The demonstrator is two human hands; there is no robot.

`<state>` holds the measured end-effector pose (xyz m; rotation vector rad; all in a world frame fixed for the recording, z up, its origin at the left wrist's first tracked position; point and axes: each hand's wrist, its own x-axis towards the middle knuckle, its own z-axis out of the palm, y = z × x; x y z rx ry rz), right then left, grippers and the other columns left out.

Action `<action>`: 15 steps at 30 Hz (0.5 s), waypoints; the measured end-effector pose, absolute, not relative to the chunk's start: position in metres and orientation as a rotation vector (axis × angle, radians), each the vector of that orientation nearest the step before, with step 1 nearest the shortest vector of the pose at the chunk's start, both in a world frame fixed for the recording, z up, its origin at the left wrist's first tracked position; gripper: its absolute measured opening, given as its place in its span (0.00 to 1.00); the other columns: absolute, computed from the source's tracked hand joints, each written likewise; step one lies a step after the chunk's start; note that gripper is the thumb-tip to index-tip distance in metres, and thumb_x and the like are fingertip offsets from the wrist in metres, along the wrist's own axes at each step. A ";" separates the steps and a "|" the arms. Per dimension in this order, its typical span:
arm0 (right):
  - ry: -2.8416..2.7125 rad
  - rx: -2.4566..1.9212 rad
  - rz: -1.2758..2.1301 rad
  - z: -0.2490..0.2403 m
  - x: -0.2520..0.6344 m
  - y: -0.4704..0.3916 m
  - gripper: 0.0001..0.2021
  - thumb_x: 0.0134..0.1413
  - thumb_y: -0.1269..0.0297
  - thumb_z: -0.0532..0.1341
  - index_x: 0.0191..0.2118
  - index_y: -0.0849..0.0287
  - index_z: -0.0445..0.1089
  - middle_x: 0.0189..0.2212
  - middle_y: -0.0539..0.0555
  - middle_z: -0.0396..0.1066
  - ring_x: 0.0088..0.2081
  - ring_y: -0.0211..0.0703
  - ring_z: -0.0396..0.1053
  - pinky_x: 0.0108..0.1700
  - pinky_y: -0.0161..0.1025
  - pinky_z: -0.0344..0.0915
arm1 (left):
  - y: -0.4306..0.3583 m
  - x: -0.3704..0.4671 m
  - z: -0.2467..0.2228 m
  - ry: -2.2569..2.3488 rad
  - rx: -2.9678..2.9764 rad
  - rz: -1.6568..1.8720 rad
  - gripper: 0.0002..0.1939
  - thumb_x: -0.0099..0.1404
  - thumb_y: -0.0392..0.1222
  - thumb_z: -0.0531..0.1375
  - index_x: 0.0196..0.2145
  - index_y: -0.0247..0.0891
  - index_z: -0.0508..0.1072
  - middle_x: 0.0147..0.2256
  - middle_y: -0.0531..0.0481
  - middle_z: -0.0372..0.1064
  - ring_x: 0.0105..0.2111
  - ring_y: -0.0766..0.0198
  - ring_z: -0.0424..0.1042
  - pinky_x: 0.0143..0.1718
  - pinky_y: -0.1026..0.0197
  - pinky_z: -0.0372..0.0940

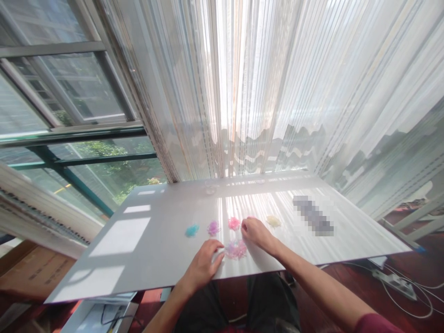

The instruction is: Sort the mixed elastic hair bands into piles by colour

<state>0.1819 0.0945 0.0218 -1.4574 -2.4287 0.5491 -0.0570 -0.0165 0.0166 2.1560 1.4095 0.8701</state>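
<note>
A mixed pile [236, 249] of tiny, thin pink, purple and blue pieces lies near the front edge of the white table [163, 259]. My left hand [207, 262] rests at its left side, thumb and fingers apart, with nothing seen between them. My right hand [258, 234] is closed, fingers curled down beside the pink pile [234, 224]; anything in its fingertips is too small or hidden to make out. Left of the pink pile are a purple pile [213, 228] and a blue pile [192, 231]. Past my right hand lies a pale yellow pile [274, 221].
A blurred-out dark object [313, 216] lies on the table's right part. Striped sheer curtains [239, 92] hang behind the table, with a window [79, 88] at the left. A cardboard box [34, 270] stands at lower left. A power strip [395, 283] with cables lies on the floor at right.
</note>
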 end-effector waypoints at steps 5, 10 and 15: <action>-2.361 -1.471 0.530 0.016 0.185 0.089 0.17 0.68 0.58 0.63 0.57 0.59 0.69 0.55 0.58 0.71 0.51 0.49 0.74 0.51 0.52 0.74 | -0.026 -0.059 0.010 1.416 2.142 0.937 0.12 0.69 0.41 0.58 0.50 0.41 0.73 0.48 0.40 0.75 0.48 0.52 0.75 0.52 0.49 0.72; -2.270 -1.487 0.569 0.016 0.197 0.081 0.17 0.68 0.57 0.63 0.56 0.59 0.70 0.53 0.57 0.72 0.48 0.47 0.75 0.49 0.50 0.75 | -0.020 -0.050 0.006 1.421 2.115 0.957 0.14 0.68 0.39 0.60 0.52 0.41 0.73 0.45 0.41 0.76 0.46 0.52 0.76 0.51 0.50 0.73; -2.173 -1.420 0.609 0.023 0.208 0.064 0.07 0.66 0.64 0.61 0.40 0.61 0.76 0.36 0.54 0.78 0.37 0.43 0.75 0.45 0.44 0.73 | -0.011 -0.032 0.001 1.422 2.080 0.972 0.11 0.69 0.39 0.59 0.48 0.40 0.74 0.42 0.42 0.76 0.42 0.54 0.76 0.49 0.50 0.74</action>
